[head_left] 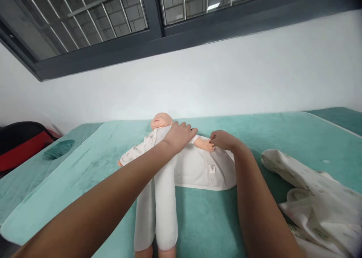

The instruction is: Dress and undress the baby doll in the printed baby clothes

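Note:
A baby doll (162, 120) lies on its back on the green padded surface, head toward the wall, in white leggings (166, 205). A printed white baby jacket (138, 149) covers its arm on the left. The jacket's other half (195, 167) is spread open to the right, its label showing. My left hand (181, 135) is closed over the doll's shoulder and upper arm on the right. Beside the doll's bare hand (207, 145), my right hand (223, 139) has its fingers curled together at the jacket's upper edge. What they pinch is hidden.
A crumpled printed white garment (319, 201) lies at the right on the green cover (209, 220). The padded surface has a round hole (59, 150) at the left, near a red and black item (25, 147). A white wall (198, 81) and a barred window stand behind.

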`<move>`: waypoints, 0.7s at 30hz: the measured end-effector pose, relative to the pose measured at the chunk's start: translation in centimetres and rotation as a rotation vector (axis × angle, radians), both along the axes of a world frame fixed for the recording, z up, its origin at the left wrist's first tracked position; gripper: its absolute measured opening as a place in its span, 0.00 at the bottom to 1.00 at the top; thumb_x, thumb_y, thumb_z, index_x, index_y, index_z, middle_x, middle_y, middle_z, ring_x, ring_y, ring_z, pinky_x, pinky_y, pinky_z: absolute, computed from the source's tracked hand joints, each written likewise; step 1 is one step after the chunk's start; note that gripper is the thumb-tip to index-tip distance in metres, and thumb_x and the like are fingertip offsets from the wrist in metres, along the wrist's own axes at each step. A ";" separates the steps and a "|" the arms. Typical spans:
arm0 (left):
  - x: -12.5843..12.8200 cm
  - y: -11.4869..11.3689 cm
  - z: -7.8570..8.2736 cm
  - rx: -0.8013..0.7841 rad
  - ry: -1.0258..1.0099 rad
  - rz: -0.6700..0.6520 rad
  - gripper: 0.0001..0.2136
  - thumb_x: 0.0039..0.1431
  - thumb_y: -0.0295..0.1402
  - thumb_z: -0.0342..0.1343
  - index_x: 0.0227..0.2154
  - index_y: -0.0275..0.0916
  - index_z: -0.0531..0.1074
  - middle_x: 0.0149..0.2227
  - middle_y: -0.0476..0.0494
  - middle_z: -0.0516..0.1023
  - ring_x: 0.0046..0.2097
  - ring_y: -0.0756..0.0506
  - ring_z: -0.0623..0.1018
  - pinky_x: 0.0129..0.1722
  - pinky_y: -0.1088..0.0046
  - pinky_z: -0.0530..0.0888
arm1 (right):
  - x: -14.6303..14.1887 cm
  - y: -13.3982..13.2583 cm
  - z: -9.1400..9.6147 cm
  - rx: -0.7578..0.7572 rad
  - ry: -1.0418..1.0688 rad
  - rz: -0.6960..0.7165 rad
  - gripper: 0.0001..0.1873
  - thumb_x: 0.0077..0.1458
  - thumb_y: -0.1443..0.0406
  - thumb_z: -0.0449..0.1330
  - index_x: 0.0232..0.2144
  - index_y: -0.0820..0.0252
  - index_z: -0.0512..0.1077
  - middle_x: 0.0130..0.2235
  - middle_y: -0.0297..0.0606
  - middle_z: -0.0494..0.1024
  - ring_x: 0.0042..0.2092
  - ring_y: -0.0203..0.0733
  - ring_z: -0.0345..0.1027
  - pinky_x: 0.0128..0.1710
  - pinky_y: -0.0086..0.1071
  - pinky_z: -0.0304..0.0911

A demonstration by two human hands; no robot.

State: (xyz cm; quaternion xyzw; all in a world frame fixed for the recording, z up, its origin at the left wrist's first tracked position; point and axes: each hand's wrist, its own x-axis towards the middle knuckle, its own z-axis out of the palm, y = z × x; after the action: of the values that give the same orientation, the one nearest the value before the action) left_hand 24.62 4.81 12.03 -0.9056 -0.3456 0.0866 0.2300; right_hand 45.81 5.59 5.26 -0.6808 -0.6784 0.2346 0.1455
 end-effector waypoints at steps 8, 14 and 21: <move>-0.2 0.2 0.0 -0.008 0.002 0.160 0.16 0.53 0.21 0.56 0.46 0.37 0.70 0.47 0.33 0.75 0.49 0.35 0.71 0.48 0.54 0.64 | 0.4 -1.7 2.7 0.167 0.368 -0.189 0.16 0.48 0.51 0.61 0.26 0.57 0.66 0.26 0.33 0.69 0.26 0.35 0.59 0.26 0.30 0.53; 1.8 1.1 -1.9 -0.037 -0.285 0.299 0.16 0.53 0.20 0.54 0.45 0.35 0.70 0.45 0.31 0.76 0.50 0.34 0.69 0.52 0.49 0.61 | -1.9 -3.3 5.2 0.145 0.991 -0.072 0.18 0.46 0.51 0.65 0.27 0.56 0.65 0.22 0.27 0.66 0.23 0.34 0.58 0.22 0.29 0.52; 1.7 3.9 -3.9 -0.372 -0.771 0.273 0.09 0.52 0.27 0.57 0.37 0.34 0.73 0.39 0.34 0.76 0.41 0.36 0.75 0.44 0.57 0.69 | -9.6 -2.6 5.7 0.191 1.403 -0.112 0.18 0.45 0.54 0.67 0.30 0.54 0.64 0.23 0.26 0.66 0.25 0.34 0.60 0.27 0.29 0.58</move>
State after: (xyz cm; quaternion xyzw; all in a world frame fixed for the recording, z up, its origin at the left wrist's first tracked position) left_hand 26.27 8.72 8.15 -0.8438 -0.5007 -0.1671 -0.0962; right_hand 36.23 2.97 11.00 -0.3873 -0.4062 0.5493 0.6191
